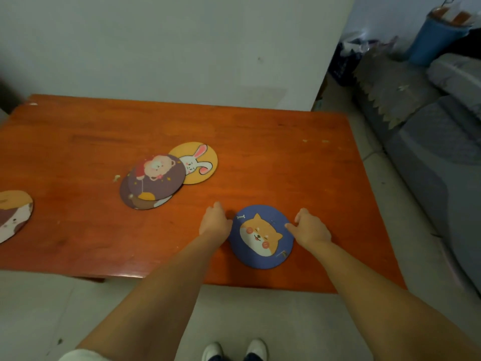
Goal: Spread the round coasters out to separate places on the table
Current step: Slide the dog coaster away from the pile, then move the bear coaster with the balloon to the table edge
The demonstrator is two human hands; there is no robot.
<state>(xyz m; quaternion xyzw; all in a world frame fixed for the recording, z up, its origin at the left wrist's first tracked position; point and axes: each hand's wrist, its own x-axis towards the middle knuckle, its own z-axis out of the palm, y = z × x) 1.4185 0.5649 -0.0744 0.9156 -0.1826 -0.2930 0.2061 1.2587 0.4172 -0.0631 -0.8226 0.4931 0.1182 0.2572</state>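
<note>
At nine o'clock, one round brown-and-cream coaster (13, 216) lies apart on the orange wooden counter (260, 142); three overlapping coasters (166, 175) await separating. Left hand (214, 221) and right hand (311, 229), fingers curled, flank the blue dog coaster (261, 237) at five o'clock.

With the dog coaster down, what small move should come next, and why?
Probably let go of the blue dog coaster, which lies alone between left hand and right hand, and reach for the bear coaster. It overlaps the yellow rabbit coaster and another coaster beneath.
</note>
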